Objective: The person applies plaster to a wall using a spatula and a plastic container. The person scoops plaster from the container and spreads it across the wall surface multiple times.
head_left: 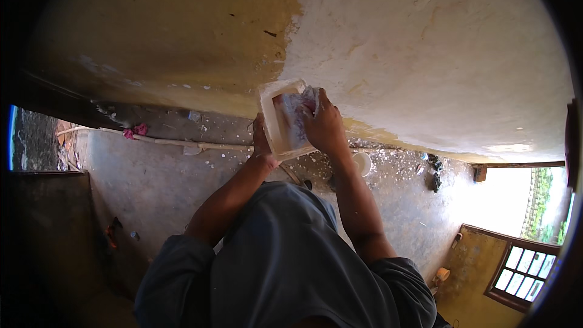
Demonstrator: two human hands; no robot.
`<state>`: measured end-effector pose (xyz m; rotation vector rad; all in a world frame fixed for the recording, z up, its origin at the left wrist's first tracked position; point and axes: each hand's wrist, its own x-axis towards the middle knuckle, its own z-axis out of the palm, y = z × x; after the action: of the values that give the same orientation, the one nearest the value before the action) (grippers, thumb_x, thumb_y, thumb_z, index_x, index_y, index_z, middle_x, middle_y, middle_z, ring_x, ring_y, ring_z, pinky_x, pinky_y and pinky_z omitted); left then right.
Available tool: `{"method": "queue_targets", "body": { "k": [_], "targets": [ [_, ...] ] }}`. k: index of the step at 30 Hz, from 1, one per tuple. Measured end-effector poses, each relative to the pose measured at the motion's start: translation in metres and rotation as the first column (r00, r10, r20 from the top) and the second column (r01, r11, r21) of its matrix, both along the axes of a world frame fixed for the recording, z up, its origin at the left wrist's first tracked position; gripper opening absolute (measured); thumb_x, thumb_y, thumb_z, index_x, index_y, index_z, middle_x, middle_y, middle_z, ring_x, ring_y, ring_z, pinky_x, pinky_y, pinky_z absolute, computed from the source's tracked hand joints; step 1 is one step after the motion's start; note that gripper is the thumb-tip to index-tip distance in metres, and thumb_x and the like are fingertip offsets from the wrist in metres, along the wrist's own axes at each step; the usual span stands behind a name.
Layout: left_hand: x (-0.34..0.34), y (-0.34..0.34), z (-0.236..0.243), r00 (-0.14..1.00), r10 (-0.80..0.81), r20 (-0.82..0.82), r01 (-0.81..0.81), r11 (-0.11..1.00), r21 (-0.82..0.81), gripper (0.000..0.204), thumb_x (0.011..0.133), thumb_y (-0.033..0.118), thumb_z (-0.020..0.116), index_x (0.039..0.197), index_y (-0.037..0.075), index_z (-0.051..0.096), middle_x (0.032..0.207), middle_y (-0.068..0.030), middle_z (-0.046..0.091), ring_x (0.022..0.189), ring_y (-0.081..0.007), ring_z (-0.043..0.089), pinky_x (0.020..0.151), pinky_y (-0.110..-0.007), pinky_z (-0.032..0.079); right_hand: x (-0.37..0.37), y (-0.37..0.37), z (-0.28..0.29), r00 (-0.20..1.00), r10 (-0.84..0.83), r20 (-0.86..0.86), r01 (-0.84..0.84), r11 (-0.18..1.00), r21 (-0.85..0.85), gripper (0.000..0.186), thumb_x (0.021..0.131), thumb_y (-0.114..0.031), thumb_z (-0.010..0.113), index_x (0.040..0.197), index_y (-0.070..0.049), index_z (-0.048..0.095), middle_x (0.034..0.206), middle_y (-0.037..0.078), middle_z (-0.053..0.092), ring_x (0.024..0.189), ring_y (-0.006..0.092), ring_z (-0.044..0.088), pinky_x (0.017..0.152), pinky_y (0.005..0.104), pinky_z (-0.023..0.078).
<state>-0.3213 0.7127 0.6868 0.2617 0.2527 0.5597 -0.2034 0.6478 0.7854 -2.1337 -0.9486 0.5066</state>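
Note:
In the middle of the head view I hold a whitish, paint-smeared rectangular container (pixel 269 121) up near the wall. My left hand (pixel 262 143) grips its left side, partly hidden behind it. My right hand (pixel 323 123) has its fingers closed on a crumpled, translucent plastic piece (pixel 294 120) that lies over the container's opening. The wall behind is split between older ochre paint (pixel 182 36) on the left and a pale white coat (pixel 425 54) on the right.
A speckled concrete floor (pixel 133 176) spreads below, with a long pole (pixel 218 146), pink cloth (pixel 136 130), a white bucket (pixel 362 164) and dark scraps (pixel 435 179). At the right are a bright opening (pixel 498 200), a barred window (pixel 525 273) and an orange object (pixel 443 274).

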Motion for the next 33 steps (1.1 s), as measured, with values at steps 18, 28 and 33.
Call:
{"method": "queue_targets", "body": {
  "k": [18, 28, 33],
  "targets": [
    [0.007, 0.0, 0.007, 0.993, -0.056, -0.103, 0.068, 0.991, 0.112, 0.078, 0.087, 0.067, 0.043, 0.149, 0.021, 0.03, 0.143, -0.0083, 0.043, 0.131, -0.0284, 0.043, 0.108, -0.048, 0.038, 0.003, 0.003, -0.028, 0.953, -0.043, -0.3, 0.084, 0.989, 0.123, 0.036, 0.086, -0.009, 0.065, 0.115, 0.007, 0.053, 0.097, 0.019, 0.068, 0.09, 0.0226, 0.066, 0.078, 0.0332, 0.052],
    [0.007, 0.011, 0.013, 0.995, -0.097, 0.022, 0.098, 0.989, -0.113, 0.075, 0.087, 0.067, 0.041, 0.145, 0.018, 0.039, 0.141, -0.0089, 0.047, 0.127, -0.0335, 0.048, 0.106, -0.055, 0.038, 0.032, -0.02, -0.038, 0.713, 0.013, -0.701, 0.398, 0.816, 0.42, 0.011, 0.094, -0.005, 0.058, 0.104, -0.003, 0.056, 0.093, 0.003, 0.061, 0.079, 0.0105, 0.057, 0.071, 0.0248, 0.049],
    [0.0, 0.024, 0.011, 0.999, -0.007, -0.04, 0.002, 0.993, -0.117, 0.071, 0.089, 0.065, 0.041, 0.142, 0.018, 0.042, 0.137, -0.0077, 0.051, 0.124, -0.0321, 0.05, 0.103, -0.054, 0.041, 0.045, -0.046, -0.057, 0.62, -0.088, -0.779, 0.616, 0.67, 0.415, 0.011, 0.095, -0.008, 0.059, 0.105, -0.005, 0.055, 0.095, 0.002, 0.061, 0.079, 0.0094, 0.058, 0.069, 0.0236, 0.05]
  ]
}}
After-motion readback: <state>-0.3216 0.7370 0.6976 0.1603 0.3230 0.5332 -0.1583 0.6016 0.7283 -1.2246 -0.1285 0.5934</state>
